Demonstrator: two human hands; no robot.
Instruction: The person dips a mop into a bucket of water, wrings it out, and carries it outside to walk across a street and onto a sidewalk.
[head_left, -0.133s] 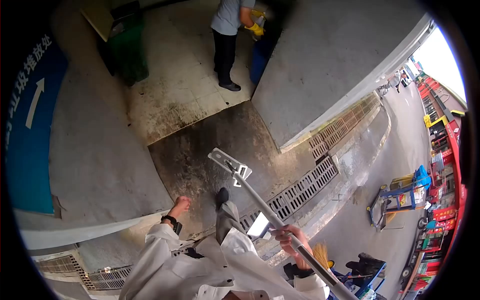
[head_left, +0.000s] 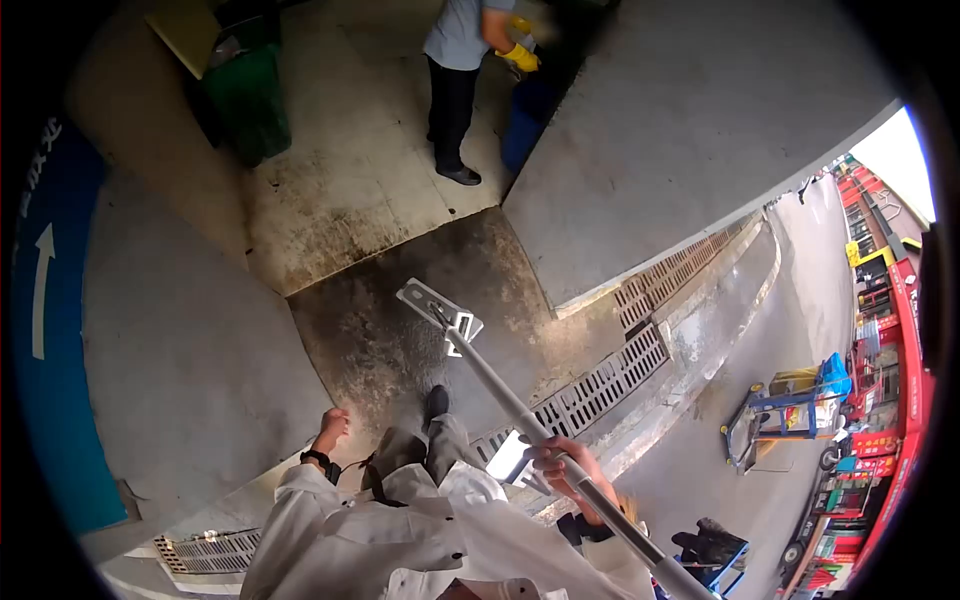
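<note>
My right hand (head_left: pixel 568 468) is wrapped round a long grey pole (head_left: pixel 510 400) that runs from the lower right towards the centre. A flat, pale mop head (head_left: pixel 440 308) is fixed to the pole's far end, over the dark, stained ramp (head_left: pixel 380 310). My left hand (head_left: pixel 335 423) hangs to the left with its fingers curled, apart from the pole; what it holds, if anything, is too small to tell. A bright white panel (head_left: pixel 508 456) shows beside the pole, near my right hand.
A person (head_left: pixel 458 90) in yellow gloves stands by a blue bin (head_left: pixel 526 122) beyond the ramp. A green bin (head_left: pixel 248 105) is at upper left. Grey walls (head_left: pixel 690 120) flank the opening. Drain grates (head_left: pixel 600 395) and a cart (head_left: pixel 790 415) lie to the right.
The mop head has shifted slightly left and up in view. My left hand appears further left and lower. The person's gloved hand has moved slightly right.
</note>
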